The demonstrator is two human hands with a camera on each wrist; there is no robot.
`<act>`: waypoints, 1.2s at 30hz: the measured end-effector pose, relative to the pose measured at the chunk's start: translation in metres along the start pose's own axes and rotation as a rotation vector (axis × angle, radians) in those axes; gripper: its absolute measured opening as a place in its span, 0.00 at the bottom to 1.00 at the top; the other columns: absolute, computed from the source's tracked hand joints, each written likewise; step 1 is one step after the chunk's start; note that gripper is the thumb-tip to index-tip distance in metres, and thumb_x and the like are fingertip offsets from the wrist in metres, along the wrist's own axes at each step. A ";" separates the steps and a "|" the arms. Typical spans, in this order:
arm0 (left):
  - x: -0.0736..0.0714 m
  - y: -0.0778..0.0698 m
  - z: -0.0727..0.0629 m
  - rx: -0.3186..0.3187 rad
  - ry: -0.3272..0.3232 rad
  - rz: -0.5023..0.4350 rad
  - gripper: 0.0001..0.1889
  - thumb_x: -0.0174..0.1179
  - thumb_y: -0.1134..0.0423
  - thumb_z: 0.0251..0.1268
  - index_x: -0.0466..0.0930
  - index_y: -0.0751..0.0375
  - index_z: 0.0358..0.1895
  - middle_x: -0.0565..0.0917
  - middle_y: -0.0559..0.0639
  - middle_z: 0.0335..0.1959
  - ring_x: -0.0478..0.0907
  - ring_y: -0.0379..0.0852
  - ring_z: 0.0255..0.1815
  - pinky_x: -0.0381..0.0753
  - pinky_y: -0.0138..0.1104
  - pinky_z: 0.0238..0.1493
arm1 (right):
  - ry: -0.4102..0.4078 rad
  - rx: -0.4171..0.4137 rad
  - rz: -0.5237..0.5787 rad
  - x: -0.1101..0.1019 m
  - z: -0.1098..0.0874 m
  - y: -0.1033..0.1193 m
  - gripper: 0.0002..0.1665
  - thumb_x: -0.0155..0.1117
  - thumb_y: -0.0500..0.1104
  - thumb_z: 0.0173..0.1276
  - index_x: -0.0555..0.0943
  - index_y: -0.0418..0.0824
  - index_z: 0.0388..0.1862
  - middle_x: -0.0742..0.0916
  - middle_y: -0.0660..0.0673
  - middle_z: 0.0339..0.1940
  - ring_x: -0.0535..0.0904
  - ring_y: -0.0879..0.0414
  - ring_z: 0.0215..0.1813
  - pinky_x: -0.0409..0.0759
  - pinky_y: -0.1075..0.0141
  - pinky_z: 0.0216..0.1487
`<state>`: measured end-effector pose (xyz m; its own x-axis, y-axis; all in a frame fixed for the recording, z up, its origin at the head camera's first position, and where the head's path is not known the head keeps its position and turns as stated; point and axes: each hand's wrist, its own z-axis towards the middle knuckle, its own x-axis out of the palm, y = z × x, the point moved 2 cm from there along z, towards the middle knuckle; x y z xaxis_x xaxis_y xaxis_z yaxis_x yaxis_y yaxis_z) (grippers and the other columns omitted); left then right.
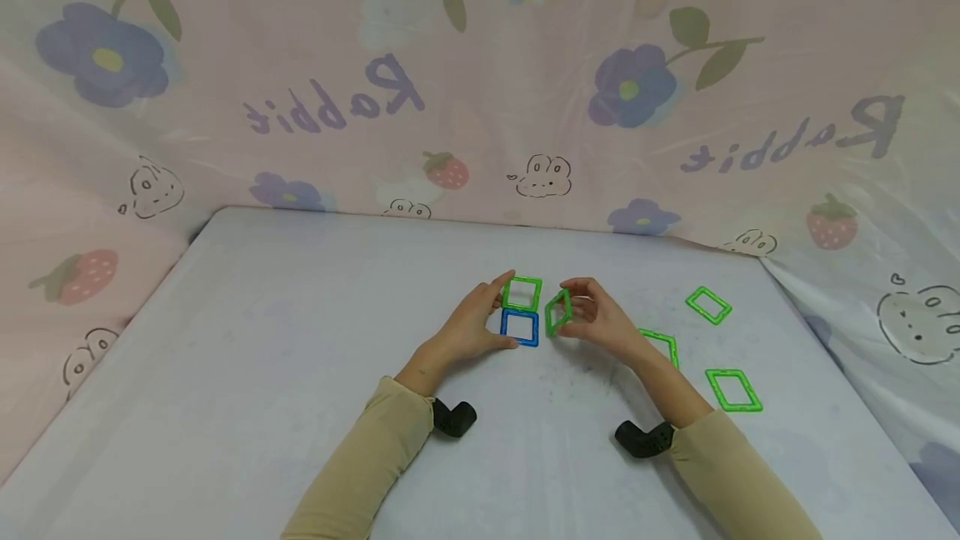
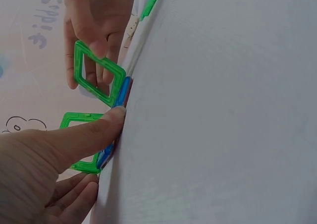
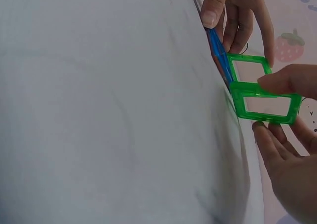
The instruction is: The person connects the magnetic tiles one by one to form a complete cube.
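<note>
In the head view, my left hand [image 1: 470, 323] has its thumb on the near edge of a blue hollow magnetic tile [image 1: 520, 342] lying on the table. Its fingers reach around behind a green square magnetic tile [image 1: 537, 294], which stands up along the blue tile's far edge. Between thumb and fingers, my right hand [image 1: 600, 319] pinches another green magnetic tile [image 1: 550, 317], holding it upright at the blue tile's right side. The right wrist view shows this pinched tile [image 3: 267, 119] close to the blue one [image 3: 218, 50]; whether they touch, I cannot tell.
Spread over the right of the white table [image 1: 262, 357] lie a diamond-turned green tile [image 1: 721, 318], a green tile [image 1: 735, 408] nearer me, and a third [image 1: 673, 348] partly under the right forearm. A printed cloth [image 1: 487, 107] hangs behind and around the table.
</note>
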<state>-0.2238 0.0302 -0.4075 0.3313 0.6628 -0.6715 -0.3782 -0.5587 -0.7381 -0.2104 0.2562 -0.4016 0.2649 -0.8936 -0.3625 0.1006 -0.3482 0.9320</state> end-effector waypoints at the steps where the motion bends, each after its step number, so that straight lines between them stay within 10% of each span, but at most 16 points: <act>1: 0.000 0.000 0.000 0.002 -0.001 0.001 0.54 0.76 0.61 0.47 0.49 0.49 0.77 0.73 0.58 0.54 0.73 0.52 0.59 0.71 0.45 0.62 | 0.007 -0.005 -0.002 0.001 -0.001 0.001 0.41 0.68 0.28 0.55 0.60 0.30 0.66 0.70 0.31 0.63 0.69 0.37 0.65 0.71 0.77 0.56; 36: 0.004 0.004 0.001 0.036 -0.021 -0.024 0.53 0.76 0.63 0.47 0.50 0.52 0.76 0.75 0.58 0.56 0.73 0.53 0.60 0.69 0.45 0.64 | 0.137 0.007 0.022 0.005 -0.007 0.003 0.33 0.60 0.42 0.70 0.61 0.34 0.69 0.71 0.32 0.64 0.72 0.38 0.65 0.77 0.64 0.55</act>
<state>-0.2249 0.0315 -0.4129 0.3221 0.6863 -0.6521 -0.4012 -0.5250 -0.7506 -0.2023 0.2525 -0.4005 0.3954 -0.8541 -0.3379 0.0872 -0.3314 0.9395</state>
